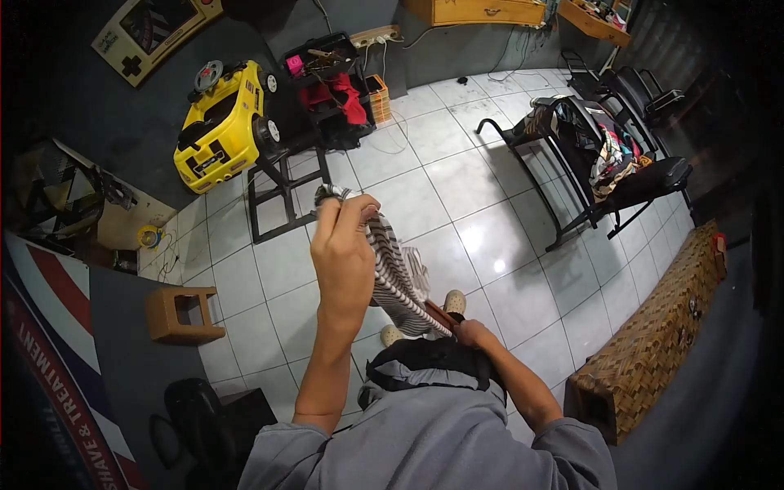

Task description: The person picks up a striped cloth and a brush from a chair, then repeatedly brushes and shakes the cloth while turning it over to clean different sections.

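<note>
A brown-and-white striped cloth (pixel 390 265) hangs in loose folds in front of my body. Its upper end is bunched in my raised left hand (pixel 343 233), whose fingers are closed round it. Lower down and to the right, close to my waist, my right hand (pixel 474 333) is closed at the end of a reddish-brown flat strip (pixel 442 314) that runs along the cloth's lower edge. What the strip belongs to is hard to tell. Light clog-like shoes (pixel 455 303) show on the floor under the cloth.
A yellow toy car (pixel 220 126) stands by a black metal frame (pixel 286 192) at the left. A brown stool (pixel 184 315) is nearer. At the right are a black chair (pixel 604 155) draped with patterned cloth and a long woven bench (pixel 653 335). A black trolley (pixel 339 90) stands behind.
</note>
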A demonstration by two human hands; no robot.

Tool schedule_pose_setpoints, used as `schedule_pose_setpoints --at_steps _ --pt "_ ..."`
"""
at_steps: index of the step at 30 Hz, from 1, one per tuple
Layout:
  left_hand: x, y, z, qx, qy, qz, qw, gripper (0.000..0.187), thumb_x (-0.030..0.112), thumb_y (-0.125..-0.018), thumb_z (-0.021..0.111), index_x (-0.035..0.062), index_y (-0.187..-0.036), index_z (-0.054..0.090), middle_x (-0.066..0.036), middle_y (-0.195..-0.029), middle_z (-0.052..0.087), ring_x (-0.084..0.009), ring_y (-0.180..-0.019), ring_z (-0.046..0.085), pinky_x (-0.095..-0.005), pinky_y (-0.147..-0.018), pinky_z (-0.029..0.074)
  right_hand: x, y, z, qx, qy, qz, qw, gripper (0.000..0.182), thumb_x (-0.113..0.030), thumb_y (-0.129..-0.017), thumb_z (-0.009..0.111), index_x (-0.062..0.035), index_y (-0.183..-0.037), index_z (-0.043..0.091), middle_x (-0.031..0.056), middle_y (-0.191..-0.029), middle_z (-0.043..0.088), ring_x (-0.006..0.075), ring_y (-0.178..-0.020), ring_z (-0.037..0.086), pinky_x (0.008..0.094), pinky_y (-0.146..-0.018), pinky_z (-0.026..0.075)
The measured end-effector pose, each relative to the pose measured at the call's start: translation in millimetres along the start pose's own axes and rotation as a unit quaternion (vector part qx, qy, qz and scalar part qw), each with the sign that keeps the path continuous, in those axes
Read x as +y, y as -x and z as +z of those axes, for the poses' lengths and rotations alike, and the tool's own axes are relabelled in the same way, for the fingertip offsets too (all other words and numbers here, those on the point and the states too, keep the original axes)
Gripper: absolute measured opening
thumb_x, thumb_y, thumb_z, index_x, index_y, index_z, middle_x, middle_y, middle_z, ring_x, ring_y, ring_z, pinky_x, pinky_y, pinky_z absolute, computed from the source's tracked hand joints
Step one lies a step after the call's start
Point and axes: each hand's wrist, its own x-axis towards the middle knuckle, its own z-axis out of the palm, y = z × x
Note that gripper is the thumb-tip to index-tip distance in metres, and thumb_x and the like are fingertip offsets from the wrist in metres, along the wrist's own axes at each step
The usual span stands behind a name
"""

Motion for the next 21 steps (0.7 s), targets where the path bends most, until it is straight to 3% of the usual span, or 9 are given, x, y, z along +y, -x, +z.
schedule_pose_setpoints --at_steps 2,4,7,10,12,14,16,18,21 --pt "5.2 -3.0 -1.7 0.065 -0.131 0.069 0.987 0.013 -0.007 -0.077 0.052 0.0000 -0.086 0.058 -0.017 -0.100 0.057 -0.0207 -0.088 0.052 -0.0309 -0.073 0.041 -5.9 3.4 -16.3 -0.004 0.005 -0.016 1.000 0.042 -0.032 -0.088 0.037 0.0020 -0.081 0.060 0.0247 -0.080 0.060 0.0407 -0.077 0.059 0.0474 -0.068 0.046" --pt "8.9 -5.4 -1.3 0.077 -0.151 0.092 0.981 0.009 -0.004 -0.079 0.053 0.0016 -0.085 0.057 -0.009 -0.097 0.057 -0.0200 -0.087 0.043 -0.0299 -0.078 0.033 -33.9 10.1 -44.5 0.162 -0.121 0.059 0.978 0.043 -0.034 -0.090 0.035 0.0022 -0.082 0.056 0.0246 -0.075 0.060 0.0408 -0.071 0.058 0.0467 -0.063 0.045" --pt "-2.3 -11.1 4.8 0.060 -0.074 0.199 0.975 0.022 -0.009 -0.062 0.055 0.0058 -0.079 0.056 -0.003 -0.073 0.053 -0.0251 -0.083 0.039 -0.0331 -0.078 0.027 -81.9 27.2 -95.0 0.272 -0.221 -0.023 0.936 0.035 -0.030 -0.092 0.036 0.0011 -0.085 0.050 0.0234 -0.067 0.057 0.0407 -0.062 0.055 0.0455 -0.055 0.041" --pt "4.7 -14.6 6.9 0.080 -0.026 0.225 0.971 0.024 -0.007 -0.060 0.055 0.0069 -0.079 0.057 -0.001 -0.065 0.052 -0.0245 -0.081 0.038 -0.0333 -0.076 0.026 -123.9 41.7 -118.7 0.310 -0.396 -0.101 0.859 0.021 -0.021 -0.092 0.038 -0.0010 -0.089 0.044 0.0251 -0.064 0.053 0.0430 -0.062 0.052 0.0477 -0.055 0.038" --pt "13.8 -20.4 3.6 0.084 -0.062 0.244 0.964 0.026 -0.006 -0.058 0.056 0.0078 -0.079 0.057 0.000 -0.064 0.052 -0.0239 -0.080 0.037 -0.0322 -0.074 0.025 -133.9 41.0 -118.6 0.292 -0.346 -0.204 0.868 0.017 -0.018 -0.092 0.038 -0.0012 -0.095 0.040 0.0250 -0.063 0.052 0.0422 -0.061 0.053 0.0470 -0.054 0.038" --pt "20.8 -26.0 1.1 0.062 -0.107 0.261 0.957 0.026 -0.006 -0.057 0.056 0.0083 -0.079 0.057 0.000 -0.065 0.051 -0.0234 -0.080 0.037 -0.0312 -0.073 0.025 -117.6 17.9 -90.8 0.253 -0.287 -0.198 0.902 0.021 -0.021 -0.093 0.036 -0.0015 -0.100 0.038 0.0243 -0.066 0.054 0.0417 -0.062 0.054 0.0472 -0.055 0.040" --pt "20.6 -31.2 0.7 0.065 -0.107 0.270 0.955 0.025 -0.007 -0.059 0.056 0.0065 -0.080 0.057 -0.003 -0.067 0.052 -0.0248 -0.079 0.040 -0.0329 -0.073 0.028 -83.3 -8.1 -47.2 0.139 -0.092 -0.061 0.984 0.026 -0.024 -0.091 0.038 -0.0020 -0.104 0.043 0.0223 -0.072 0.059 0.0394 -0.069 0.058 0.0468 -0.059 0.044" --pt "16.5 -35.3 2.5 0.103 -0.086 0.244 0.960 0.013 -0.011 -0.074 0.050 0.0011 -0.080 0.052 -0.008 -0.069 0.052 -0.0262 -0.070 0.042 -0.0351 -0.070 0.037 16.2 -75.8 66.4 0.090 0.050 -0.119 0.988 0.033 -0.027 -0.089 0.040 0.0018 -0.104 0.048 0.0216 -0.080 0.062 0.0366 -0.078 0.061 0.0466 -0.066 0.047" --pt "11.6 -34.9 -3.0 0.085 -0.108 0.238 0.962 0.012 -0.011 -0.075 0.050 -0.0011 -0.081 0.051 -0.010 -0.070 0.052 -0.0283 -0.074 0.044 -0.0333 -0.068 0.039 -12.7 -8.2 -13.4 -0.029 0.010 0.045 0.999 0.034 -0.025 -0.088 0.043 0.0050 -0.099 0.052 0.0216 -0.083 0.062 0.0344 -0.082 0.062 0.0457 -0.069 0.048"
